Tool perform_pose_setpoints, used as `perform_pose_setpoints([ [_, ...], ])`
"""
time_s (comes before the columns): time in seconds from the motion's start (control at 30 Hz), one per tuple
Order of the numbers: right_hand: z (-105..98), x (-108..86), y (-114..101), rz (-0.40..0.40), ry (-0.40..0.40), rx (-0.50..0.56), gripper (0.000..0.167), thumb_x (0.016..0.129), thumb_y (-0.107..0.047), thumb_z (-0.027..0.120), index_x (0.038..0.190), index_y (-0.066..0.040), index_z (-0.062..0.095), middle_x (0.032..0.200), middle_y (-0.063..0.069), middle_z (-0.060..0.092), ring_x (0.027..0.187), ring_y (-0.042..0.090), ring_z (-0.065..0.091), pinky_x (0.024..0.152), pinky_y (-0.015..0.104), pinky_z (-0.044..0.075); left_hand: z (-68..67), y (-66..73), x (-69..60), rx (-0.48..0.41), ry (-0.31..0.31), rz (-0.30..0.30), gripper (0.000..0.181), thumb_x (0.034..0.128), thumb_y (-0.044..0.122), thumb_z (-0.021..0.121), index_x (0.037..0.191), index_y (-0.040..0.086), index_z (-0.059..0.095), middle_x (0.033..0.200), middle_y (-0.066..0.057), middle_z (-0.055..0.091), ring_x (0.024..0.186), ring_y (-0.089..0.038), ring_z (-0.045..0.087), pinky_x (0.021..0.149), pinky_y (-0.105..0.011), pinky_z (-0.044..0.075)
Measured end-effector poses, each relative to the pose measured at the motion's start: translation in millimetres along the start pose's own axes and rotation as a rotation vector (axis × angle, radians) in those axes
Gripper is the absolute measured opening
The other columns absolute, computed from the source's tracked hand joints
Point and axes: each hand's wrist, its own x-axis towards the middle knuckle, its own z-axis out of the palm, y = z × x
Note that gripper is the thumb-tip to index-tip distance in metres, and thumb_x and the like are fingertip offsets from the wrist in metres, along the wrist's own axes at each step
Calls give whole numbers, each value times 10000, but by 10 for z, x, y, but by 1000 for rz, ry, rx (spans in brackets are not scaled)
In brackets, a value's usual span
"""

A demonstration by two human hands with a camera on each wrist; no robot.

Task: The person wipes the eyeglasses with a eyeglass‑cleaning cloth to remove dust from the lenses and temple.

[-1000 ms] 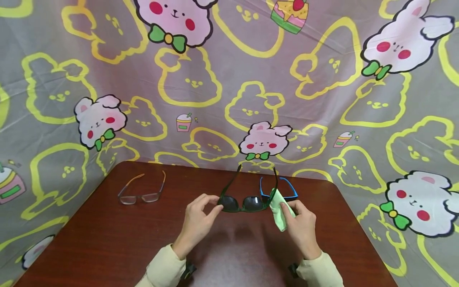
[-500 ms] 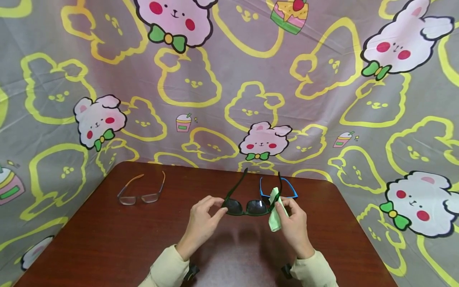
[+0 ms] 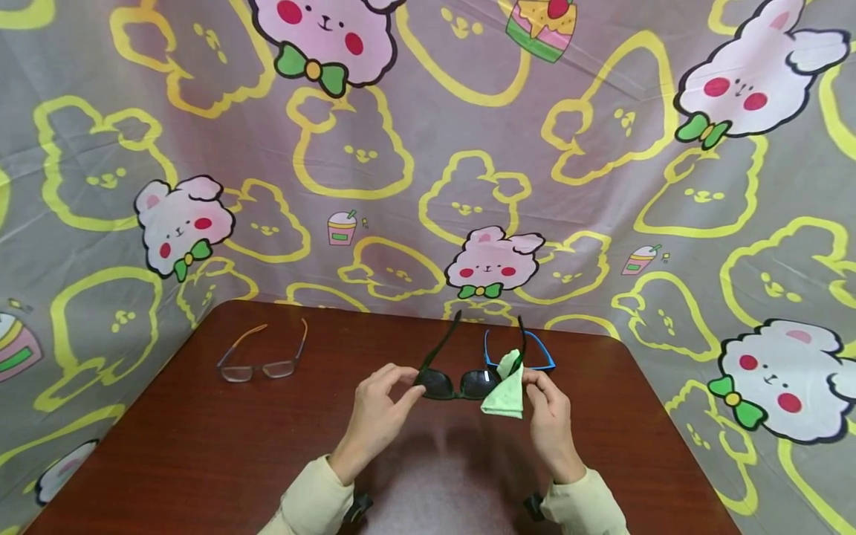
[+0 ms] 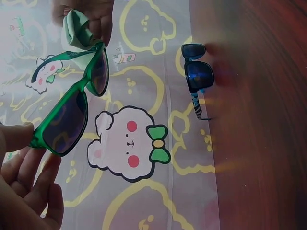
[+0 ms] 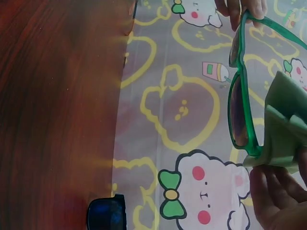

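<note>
Green-framed sunglasses (image 3: 458, 386) with dark lenses are held above the table, their temples pointing away. My left hand (image 3: 379, 416) pinches the left end of the frame between thumb and fingers, as the left wrist view (image 4: 29, 177) also shows. At the right end, a pale green cloth (image 3: 507, 394) is draped round the hinge and hangs beside the right lens. My right hand (image 3: 551, 423) holds the cloth against that end; in the right wrist view the fingers (image 5: 276, 189) lie under the cloth (image 5: 283, 139), and the thumb is mostly hidden.
Clear glasses (image 3: 259, 370) with orange-tipped temples lie at the left of the brown table (image 3: 234, 461). Blue-framed sunglasses (image 3: 540, 349) lie behind the right hand, partly covered by the held pair. A patterned curtain (image 3: 401, 215) stands around the table's back and sides.
The sunglasses have shifted slightly right and the right hand slightly left since the first frame. The cloth, earlier hanging under the right thumb, has swung left and spread beside the right lens.
</note>
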Motion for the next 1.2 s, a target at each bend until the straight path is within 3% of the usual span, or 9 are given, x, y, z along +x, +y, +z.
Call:
perform_pose_setpoints([
  [0.1,11,1,55,-11,-5,29,262,831,207,442,952,62,624,971,155,637,835,116,583,677,177,457,-2,1,0,-8,2,3,204,745,107,806,916,125,697,815,103,625,791,-55,606,672,-336,495],
  [0.17,32,-8,-34,-18,-7,32,254,804,227,484,965,79,615,954,179,638,797,129,589,658,179,468,-2,5,0,-13,2,0,203,746,106,804,918,124,696,814,102,624,787,-54,606,658,-359,495],
  [0.3,75,-11,-133,-25,13,16,189,787,190,617,950,94,602,940,203,646,835,142,615,746,192,495,-6,17,-3,-11,-1,-10,202,747,107,803,917,129,697,811,108,622,775,-59,608,638,-346,488],
  [0.43,89,2,27,-33,77,-39,190,749,131,709,871,34,600,896,129,652,798,117,626,729,191,504,-14,32,-9,-16,-8,-13,198,754,117,801,921,139,698,817,120,621,767,-58,606,610,-277,467],
  [0.6,87,3,94,15,156,-120,248,719,97,738,855,10,549,846,73,636,704,61,622,647,160,494,-19,35,-19,-48,-21,0,199,762,122,797,932,154,698,822,129,617,767,-45,596,567,-294,456],
  [0.87,115,-12,-222,56,132,-154,288,710,121,721,931,53,549,832,142,643,693,67,621,647,160,498,5,3,-18,-22,-26,66,207,801,118,763,993,81,694,934,37,653,855,-89,613,657,-257,477],
  [0.97,117,-12,-161,104,127,-166,288,701,114,726,915,31,551,822,124,641,675,61,614,631,158,496,14,-7,-26,-2,-54,100,231,814,86,744,1032,43,681,961,8,640,723,-66,571,585,-197,445],
  [1.07,109,-10,-10,145,124,-156,294,699,109,729,911,10,551,824,113,645,664,53,608,622,159,496,14,-5,-37,0,-93,93,234,821,64,733,1045,41,671,908,32,606,556,-13,436,495,-148,373],
  [1.2,99,-1,141,158,131,-158,298,701,100,721,920,-7,551,827,115,644,664,58,612,621,166,500,14,0,-45,0,-113,80,214,825,69,730,1029,53,670,870,51,590,515,11,381,487,-146,372],
])
